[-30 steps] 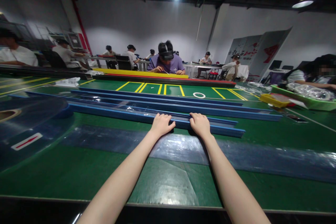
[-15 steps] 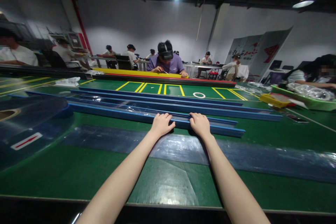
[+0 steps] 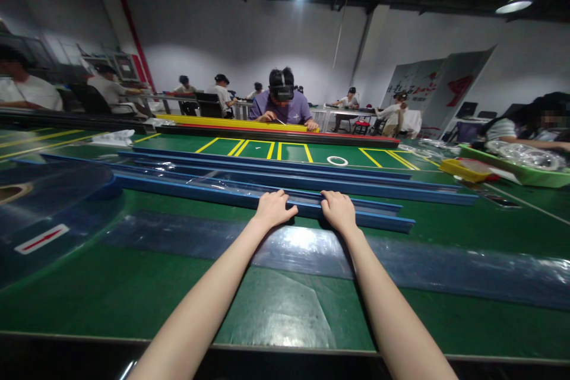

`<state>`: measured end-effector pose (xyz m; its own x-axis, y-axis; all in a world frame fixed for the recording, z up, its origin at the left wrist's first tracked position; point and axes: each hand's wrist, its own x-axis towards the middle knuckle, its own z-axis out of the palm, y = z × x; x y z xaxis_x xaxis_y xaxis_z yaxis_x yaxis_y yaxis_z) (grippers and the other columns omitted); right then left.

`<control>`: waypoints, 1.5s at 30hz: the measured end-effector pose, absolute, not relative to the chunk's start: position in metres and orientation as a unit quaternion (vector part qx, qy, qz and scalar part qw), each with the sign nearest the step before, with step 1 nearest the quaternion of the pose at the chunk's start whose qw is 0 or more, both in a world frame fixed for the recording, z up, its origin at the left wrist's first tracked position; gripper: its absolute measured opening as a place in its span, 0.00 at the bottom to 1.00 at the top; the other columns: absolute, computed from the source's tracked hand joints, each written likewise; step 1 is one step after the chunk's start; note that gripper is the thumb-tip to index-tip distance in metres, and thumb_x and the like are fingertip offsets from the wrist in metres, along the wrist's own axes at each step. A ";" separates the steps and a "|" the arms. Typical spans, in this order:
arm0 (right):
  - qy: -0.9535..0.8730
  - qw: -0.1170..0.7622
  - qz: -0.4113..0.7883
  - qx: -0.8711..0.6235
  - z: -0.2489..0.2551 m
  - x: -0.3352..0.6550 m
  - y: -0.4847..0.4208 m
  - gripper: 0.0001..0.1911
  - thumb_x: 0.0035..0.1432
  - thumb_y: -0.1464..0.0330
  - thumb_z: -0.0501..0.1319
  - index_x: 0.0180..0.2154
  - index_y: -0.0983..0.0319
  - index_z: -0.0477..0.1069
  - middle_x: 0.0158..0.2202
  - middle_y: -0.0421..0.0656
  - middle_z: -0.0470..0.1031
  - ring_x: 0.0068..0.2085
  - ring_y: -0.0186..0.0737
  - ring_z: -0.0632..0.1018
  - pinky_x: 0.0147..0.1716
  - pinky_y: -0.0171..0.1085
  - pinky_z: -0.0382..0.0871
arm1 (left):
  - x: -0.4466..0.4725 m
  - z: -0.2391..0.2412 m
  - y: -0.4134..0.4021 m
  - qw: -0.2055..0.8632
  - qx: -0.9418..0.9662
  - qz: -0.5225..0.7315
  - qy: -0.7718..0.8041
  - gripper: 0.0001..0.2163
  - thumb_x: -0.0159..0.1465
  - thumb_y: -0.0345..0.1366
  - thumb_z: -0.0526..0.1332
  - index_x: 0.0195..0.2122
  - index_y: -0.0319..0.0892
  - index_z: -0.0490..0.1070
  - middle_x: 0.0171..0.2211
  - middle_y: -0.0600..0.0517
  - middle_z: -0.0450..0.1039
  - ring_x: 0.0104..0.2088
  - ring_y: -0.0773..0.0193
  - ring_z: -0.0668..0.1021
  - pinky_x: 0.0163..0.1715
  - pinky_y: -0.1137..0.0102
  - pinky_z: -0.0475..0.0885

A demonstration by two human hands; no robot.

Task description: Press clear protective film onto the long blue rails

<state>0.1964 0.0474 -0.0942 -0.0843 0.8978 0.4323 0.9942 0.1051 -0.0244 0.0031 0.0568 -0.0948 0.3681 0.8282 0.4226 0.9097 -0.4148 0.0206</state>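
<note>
Both my arms reach straight out over a green table (image 3: 133, 285). My left hand (image 3: 272, 209) and my right hand (image 3: 339, 211) sit side by side on the nearest long blue strip (image 3: 187, 191), fingers curled over its top edge and gripping it. More long blue strips (image 3: 312, 181) lie parallel just behind it. A clear plastic film (image 3: 445, 267) is stretched flat on the table between me and the strip, under my forearms.
A large roll of film (image 3: 48, 190) lies at the left. Across the table a person in a purple shirt (image 3: 281, 108) bends over yellow and red strips (image 3: 240, 124). A tape ring (image 3: 337, 161), a yellow tray (image 3: 465, 169) and a green tray (image 3: 525, 172) stand on the right.
</note>
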 end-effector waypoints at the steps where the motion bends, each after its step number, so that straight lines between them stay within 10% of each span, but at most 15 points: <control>1: -0.723 0.173 -0.140 -0.654 -0.094 0.197 0.048 0.20 0.58 0.70 0.46 0.47 0.62 0.69 0.45 0.43 0.74 0.46 0.39 0.71 0.45 0.35 0.55 | 0.003 -0.095 0.057 0.108 -0.820 -0.187 -0.530 0.18 0.59 0.46 0.52 0.39 0.40 0.74 0.37 0.48 0.73 0.37 0.56 0.75 0.38 0.64 0.66; 45: -0.720 0.156 -0.133 -0.663 -0.090 0.195 0.046 0.20 0.56 0.71 0.46 0.48 0.61 0.69 0.46 0.44 0.73 0.46 0.39 0.70 0.44 0.36 0.56 | -0.003 -0.110 0.059 0.152 -0.850 -0.243 -0.442 0.15 0.65 0.45 0.48 0.35 0.40 0.67 0.37 0.48 0.70 0.39 0.60 0.70 0.39 0.66 0.58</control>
<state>0.1951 0.0463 -0.0900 -0.0728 0.9130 0.4014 0.9962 0.0858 -0.0145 -0.0026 0.0590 -0.1097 0.4912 0.6767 0.5485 0.8251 -0.5633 -0.0440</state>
